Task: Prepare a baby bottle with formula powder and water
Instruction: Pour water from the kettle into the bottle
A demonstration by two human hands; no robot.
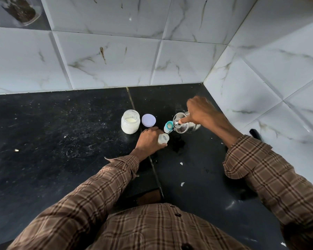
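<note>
On the black counter, my left hand [149, 140] grips a small clear baby bottle [163, 138] with its mouth open upward. My right hand [200, 111] holds a steel kettle [183, 123] tilted toward the left, with the index finger pressing on the lid knob. The kettle's spout points down at the bottle's mouth. Just behind the bottle lies the teal bottle cap with its nipple [168, 127]. A glass jar of white formula powder [130, 121] stands open to the left, its pale lilac lid [148, 120] flat beside it.
White marble-look tiled walls meet in a corner [203, 83] close behind the kettle. Small white scraps [182, 184] and spilled powder dot the counter. A dark handle [254, 133] pokes out at the right wall. A jar with dark contents [20, 11] sits at upper left.
</note>
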